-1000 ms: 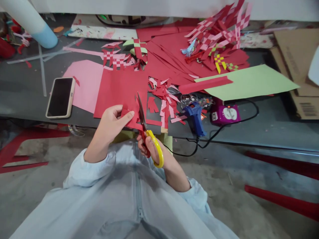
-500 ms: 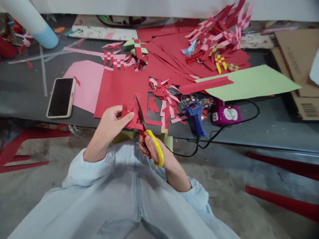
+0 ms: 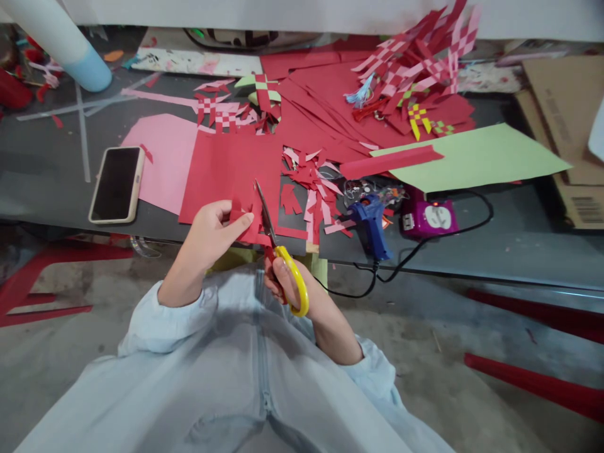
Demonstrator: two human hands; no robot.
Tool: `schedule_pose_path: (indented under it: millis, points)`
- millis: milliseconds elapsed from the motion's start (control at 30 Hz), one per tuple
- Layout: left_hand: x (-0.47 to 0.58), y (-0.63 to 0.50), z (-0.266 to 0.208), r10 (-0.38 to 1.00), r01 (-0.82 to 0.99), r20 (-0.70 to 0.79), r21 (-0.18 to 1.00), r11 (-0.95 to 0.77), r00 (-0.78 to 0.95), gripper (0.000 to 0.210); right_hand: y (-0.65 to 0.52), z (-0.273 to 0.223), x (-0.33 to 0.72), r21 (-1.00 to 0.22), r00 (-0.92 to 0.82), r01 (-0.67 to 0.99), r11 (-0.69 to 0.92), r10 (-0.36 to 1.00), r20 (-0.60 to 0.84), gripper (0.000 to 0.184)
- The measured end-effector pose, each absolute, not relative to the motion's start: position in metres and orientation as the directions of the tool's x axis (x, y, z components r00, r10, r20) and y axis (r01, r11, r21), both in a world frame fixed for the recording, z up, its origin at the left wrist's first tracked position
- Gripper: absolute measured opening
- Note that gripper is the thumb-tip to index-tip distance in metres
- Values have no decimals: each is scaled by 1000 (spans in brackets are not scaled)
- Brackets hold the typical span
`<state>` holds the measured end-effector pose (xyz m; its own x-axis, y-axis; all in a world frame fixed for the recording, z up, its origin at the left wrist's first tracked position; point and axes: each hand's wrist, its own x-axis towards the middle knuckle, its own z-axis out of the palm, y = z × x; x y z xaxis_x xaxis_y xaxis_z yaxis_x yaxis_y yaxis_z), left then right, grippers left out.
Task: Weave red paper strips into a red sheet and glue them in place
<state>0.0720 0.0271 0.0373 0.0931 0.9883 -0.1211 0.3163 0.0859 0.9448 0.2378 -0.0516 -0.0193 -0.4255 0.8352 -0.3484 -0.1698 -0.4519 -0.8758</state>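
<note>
Workpiece (image 3: 251, 231), folded red paper, sits just left of frame center, pinched between L hand (image 3: 214, 233) thumb & fingers. R hand (image 3: 287, 277) is closed on handles of scissors (image 3: 282, 253), lower center; blades lie beside workpiece, cut contact can't be confirmed. Done: checkered woven pcs. (image 3: 465, 38), upper right; cut scraps (image 3: 318, 185), mid-frame. Remaining, est.: strip ends project from workpiece, so trimming looks incomplete; red sheet (image 3: 231, 163) behind appears uncut.

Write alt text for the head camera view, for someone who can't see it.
A person's left hand pinches red paper while the right hand holds scissors at it. On the dark table lie paper scraps, a green sheet, a phone and a blue glue gun.
</note>
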Motion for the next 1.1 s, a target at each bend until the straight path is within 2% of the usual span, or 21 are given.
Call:
schedule_pose_path:
  millis: [333, 467, 700, 900, 1100]
  points:
    - [72, 27, 36, 986, 297, -140, 949, 108, 86, 38, -54, -22, 241, -881, -430, -129, -455, 826, -364, 52]
    - [71, 30, 36, 978, 267, -186, 951, 156, 92, 30, -53, -18, 240, -873, -417, -145, -465, 829, -373, 55]
    - [67, 31, 37, 955, 237, -281, 938, 254, 90, 28, -45, -18, 237, -830, -318, -238, -504, 848, -424, 67]
    - [66, 32, 46, 953, 238, -300, 930, 279, 52, 28, -42, -18, 238, -764, -238, -423, -487, 873, -425, 68]
    - [60, 32, 44, 962, 196, -269, 947, 256, 45, 26, -39, -18, 244, -708, -322, -516, -483, 875, -362, 63]
